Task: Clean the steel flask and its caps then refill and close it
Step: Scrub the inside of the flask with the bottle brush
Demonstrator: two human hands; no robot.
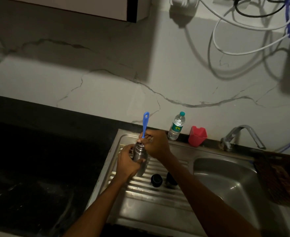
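Nearby, two caps (156,180) on drainboard (158,199), plastic bottle (176,126), red cup (197,136), tap (243,136).

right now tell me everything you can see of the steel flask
The steel flask is a small cylinder of shiny, unpainted metal with a narrower ringed neck. It is open, held roughly upright over the ribbed drainboard of the sink. The left hand grips its body, hiding much of it. The blue-handled brush, held by the right hand, goes down into its mouth. Its base seems to rest on or just above the ribs; that cannot be told.
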